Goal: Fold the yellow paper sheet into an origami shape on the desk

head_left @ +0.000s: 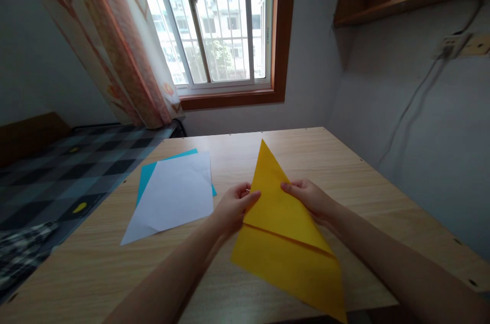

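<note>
A sheet of yellow paper [281,212] is held up over the table, its upper part folded into a triangle with the point facing away from me. The folded flap ends in a slanting edge, and a single layer of the sheet shows below it. My left hand [237,204] pinches the left side, thumb on top and fingers behind. On the right side, my right hand [306,195] grips in the same way, its fingers mostly hidden under the paper.
White paper [179,191] overlaps a blue sheet [145,176] on the left of the wooden table [367,242]. A checked bed [88,171] stands at the left. Beyond the table are a window [218,23] and a curtain [122,48]. A cable [411,97] hangs on the right wall.
</note>
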